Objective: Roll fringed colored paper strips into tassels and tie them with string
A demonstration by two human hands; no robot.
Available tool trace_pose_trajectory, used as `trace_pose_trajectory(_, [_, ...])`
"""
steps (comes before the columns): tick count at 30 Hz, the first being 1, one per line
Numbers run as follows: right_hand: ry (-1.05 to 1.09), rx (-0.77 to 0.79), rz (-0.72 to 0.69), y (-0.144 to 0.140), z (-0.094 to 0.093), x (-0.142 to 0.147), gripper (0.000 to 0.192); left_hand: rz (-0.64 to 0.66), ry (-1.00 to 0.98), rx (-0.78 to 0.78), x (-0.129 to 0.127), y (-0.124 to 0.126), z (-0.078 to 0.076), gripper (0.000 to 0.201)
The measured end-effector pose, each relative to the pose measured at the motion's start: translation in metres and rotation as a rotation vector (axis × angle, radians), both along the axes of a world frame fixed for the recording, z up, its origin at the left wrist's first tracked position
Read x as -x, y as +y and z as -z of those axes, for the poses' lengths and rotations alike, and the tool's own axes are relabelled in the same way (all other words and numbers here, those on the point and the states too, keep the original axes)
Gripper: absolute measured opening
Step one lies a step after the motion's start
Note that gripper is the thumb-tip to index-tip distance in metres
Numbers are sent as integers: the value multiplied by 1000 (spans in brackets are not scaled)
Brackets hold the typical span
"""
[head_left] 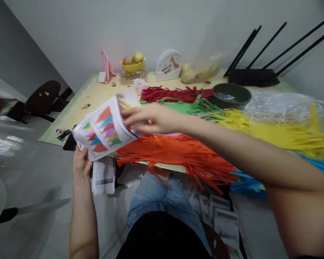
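My left hand (81, 162) is closed on the lower left corner of a white printed packet (104, 130), held tilted over the table's left front edge. Its front shows pictures of multicoloured fringed shapes. Across the table reaches my right hand (153, 118), slightly blurred, its fingers stretched out and apart at the packet's right edge. A bit of yellow shows near those fingers; whether they touch it is unclear. Below the right forearm lies orange fringed paper (167, 149). Red fringe (175, 94), green fringe (180, 107) and yellow fringe (280, 135) are spread behind and to the right.
A dark bowl (232, 95), clear plastic (283, 106) and a black router (252, 77) stand at the back right. Fruit in a yellow basket (133, 64) and a giraffe-print holder (169, 66) line the wall. More packets (226, 223) lie below, right of my legs.
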State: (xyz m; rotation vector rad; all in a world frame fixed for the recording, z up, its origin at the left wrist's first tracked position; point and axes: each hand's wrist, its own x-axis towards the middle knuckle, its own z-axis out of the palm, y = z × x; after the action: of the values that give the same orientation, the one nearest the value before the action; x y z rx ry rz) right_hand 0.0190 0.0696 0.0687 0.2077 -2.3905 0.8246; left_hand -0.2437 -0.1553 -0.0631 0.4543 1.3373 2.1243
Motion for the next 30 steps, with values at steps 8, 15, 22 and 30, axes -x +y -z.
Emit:
trace_pose_trajectory(8, [93,938,104,-19,56,7,102,64,-169,-175,-109,45,18,60])
trace_pose_trajectory(15, [42,813,307,-51,78,-49,60,295,84,94,-115,14,-10,74])
trace_pose_trajectory(22, [-6,803,466,-85,90,-78,50,215,437,344,-163,31,-41,37])
trace_pose_trajectory(30, [82,1025,574,-88,94,-89,44,272,319,311,-181,44,-33,41])
